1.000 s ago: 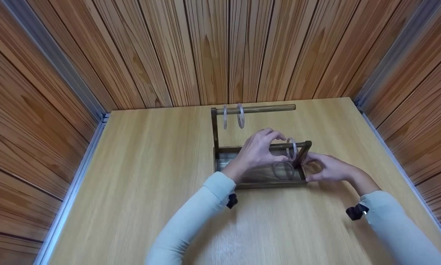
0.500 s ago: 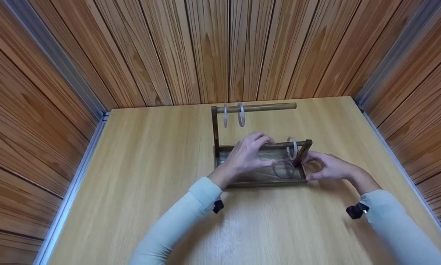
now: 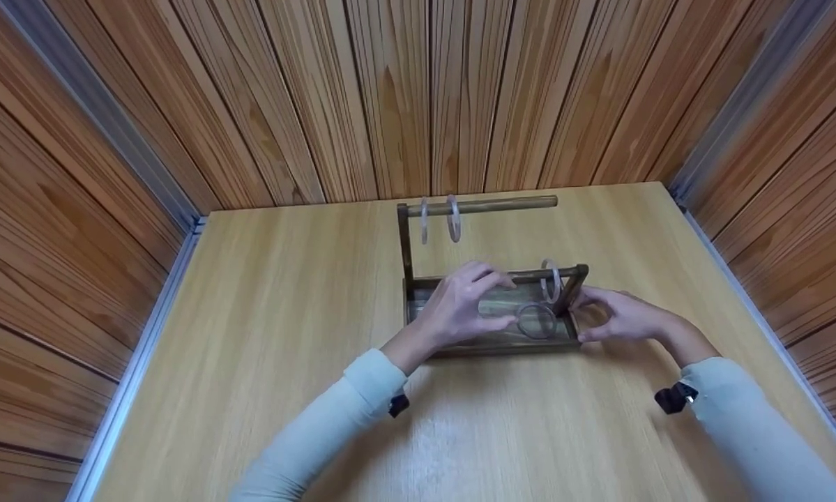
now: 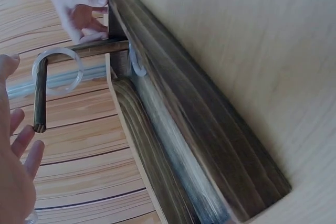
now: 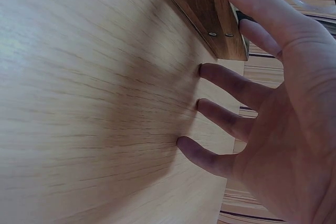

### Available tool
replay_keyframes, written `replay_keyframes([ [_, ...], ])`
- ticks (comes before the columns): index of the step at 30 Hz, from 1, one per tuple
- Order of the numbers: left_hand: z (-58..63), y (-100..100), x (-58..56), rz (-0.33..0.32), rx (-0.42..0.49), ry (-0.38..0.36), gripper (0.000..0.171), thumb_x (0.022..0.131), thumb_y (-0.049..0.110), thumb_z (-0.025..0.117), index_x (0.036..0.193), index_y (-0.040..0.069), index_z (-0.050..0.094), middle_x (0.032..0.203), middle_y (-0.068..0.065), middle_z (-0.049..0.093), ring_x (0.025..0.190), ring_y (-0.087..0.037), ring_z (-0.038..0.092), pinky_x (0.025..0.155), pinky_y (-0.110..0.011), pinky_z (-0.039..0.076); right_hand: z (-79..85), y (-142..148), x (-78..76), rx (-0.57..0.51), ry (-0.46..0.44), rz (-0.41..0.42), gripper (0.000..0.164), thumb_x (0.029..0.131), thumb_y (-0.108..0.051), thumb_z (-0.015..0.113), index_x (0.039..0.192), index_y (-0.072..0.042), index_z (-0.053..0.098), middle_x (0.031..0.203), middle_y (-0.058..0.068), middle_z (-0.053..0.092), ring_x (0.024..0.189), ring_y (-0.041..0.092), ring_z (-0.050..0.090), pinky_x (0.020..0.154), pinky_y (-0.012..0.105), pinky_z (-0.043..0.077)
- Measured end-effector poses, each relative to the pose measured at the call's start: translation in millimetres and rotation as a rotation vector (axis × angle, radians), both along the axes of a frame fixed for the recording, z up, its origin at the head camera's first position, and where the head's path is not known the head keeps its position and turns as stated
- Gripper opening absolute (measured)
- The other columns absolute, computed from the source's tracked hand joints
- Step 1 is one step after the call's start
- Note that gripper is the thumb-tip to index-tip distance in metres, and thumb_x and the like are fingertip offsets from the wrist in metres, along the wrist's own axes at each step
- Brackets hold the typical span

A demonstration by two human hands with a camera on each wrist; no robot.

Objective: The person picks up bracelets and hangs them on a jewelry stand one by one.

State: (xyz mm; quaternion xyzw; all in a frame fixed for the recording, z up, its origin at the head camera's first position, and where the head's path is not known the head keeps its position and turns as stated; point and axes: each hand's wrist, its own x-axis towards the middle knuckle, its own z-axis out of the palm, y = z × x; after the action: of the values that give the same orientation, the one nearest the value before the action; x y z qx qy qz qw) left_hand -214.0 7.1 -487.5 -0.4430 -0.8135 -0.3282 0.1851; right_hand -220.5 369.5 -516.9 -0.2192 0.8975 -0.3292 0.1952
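A dark wooden jewelry stand (image 3: pixel 508 348) has a tray base, a tall bar at the left and a low bar at the right. Two pale bangles (image 3: pixel 458 222) hang on the tall bar. Another bangle (image 3: pixel 558 284) hangs on the low bar, near its post. A clear bangle (image 3: pixel 537 337) lies in the right part of the tray. Over the tray, my left hand (image 3: pixel 454 308) holds nothing, thumb and fingers spread apart. My right hand (image 3: pixel 623 319) holds the tray's right end between thumb and index finger. Its other fingertips (image 5: pixel 207 70) rest on the table.
The light wooden table (image 3: pixel 264 293) extends on all sides of the stand. Wood-panelled walls (image 3: pixel 390 104) rise behind it and at both sides. A metal rail (image 3: pixel 146 335) runs along the left edge.
My left hand has moved left and slightly toward me, away from the bangle on the low bar. The right hand and the stand have stayed in place.
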Motion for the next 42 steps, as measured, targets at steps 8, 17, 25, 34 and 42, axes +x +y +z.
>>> replay_keyframes([
  [8, -1.7, -6.9, 8.3, -0.107, -0.121, -0.079, 0.050, 0.094, 0.034, 0.093, 0.134, 0.011, 0.075, 0.137, -0.008, 0.079, 0.128, -0.026, 0.077, 0.111, -0.036, 0.065, 1.0, -1.5, -1.9, -0.002, 0.003, -0.008, 0.056, 0.094, -0.023, 0.092, 0.143, -0.009, 0.066, 0.150, 0.019, 0.071, 0.154, 0.054, 0.053, 0.128, 0.084, 0.032],
  [17, -5.9, -9.1, 1.2, -0.246, -0.335, -0.493, 0.070, 0.100, 0.029, 0.087, 0.164, 0.024, 0.059, 0.175, -0.004, 0.055, 0.166, -0.028, 0.049, 0.139, -0.048, 0.041, 1.7, 0.3, -3.7, 0.003, 0.025, 0.025, 0.053, 0.096, -0.024, 0.091, 0.140, -0.009, 0.066, 0.151, 0.019, 0.069, 0.151, 0.053, 0.055, 0.127, 0.084, 0.034],
  [25, -18.7, -10.2, -15.1, -0.261, -0.304, -0.601, 0.071, 0.100, 0.028, 0.086, 0.166, 0.023, 0.057, 0.176, -0.006, 0.055, 0.167, -0.027, 0.048, 0.141, -0.048, 0.037, -0.9, 1.7, -3.0, 0.024, 0.017, 0.018, 0.053, 0.097, -0.028, 0.090, 0.141, -0.010, 0.064, 0.154, 0.022, 0.066, 0.152, 0.054, 0.054, 0.126, 0.085, 0.035],
  [34, -29.0, 2.2, -24.8, -0.183, -0.376, -0.638, 0.068, 0.102, 0.031, 0.083, 0.165, 0.028, 0.059, 0.175, -0.001, 0.056, 0.167, -0.030, 0.047, 0.141, -0.054, 0.036, -1.2, 2.5, -2.8, 0.023, 0.036, 0.018, 0.053, 0.095, -0.028, 0.092, 0.137, -0.011, 0.066, 0.151, 0.020, 0.069, 0.149, 0.052, 0.058, 0.126, 0.082, 0.039],
  [42, -33.6, 17.2, -30.2, -0.161, -0.401, -0.657, 0.067, 0.103, 0.024, 0.083, 0.166, 0.028, 0.058, 0.174, 0.000, 0.057, 0.149, -0.027, 0.063, 0.135, -0.043, 0.046, 1.1, 0.7, -1.6, 0.024, 0.022, 0.020, 0.054, 0.096, -0.027, 0.091, 0.139, -0.009, 0.064, 0.151, 0.022, 0.068, 0.149, 0.053, 0.057, 0.125, 0.082, 0.040],
])
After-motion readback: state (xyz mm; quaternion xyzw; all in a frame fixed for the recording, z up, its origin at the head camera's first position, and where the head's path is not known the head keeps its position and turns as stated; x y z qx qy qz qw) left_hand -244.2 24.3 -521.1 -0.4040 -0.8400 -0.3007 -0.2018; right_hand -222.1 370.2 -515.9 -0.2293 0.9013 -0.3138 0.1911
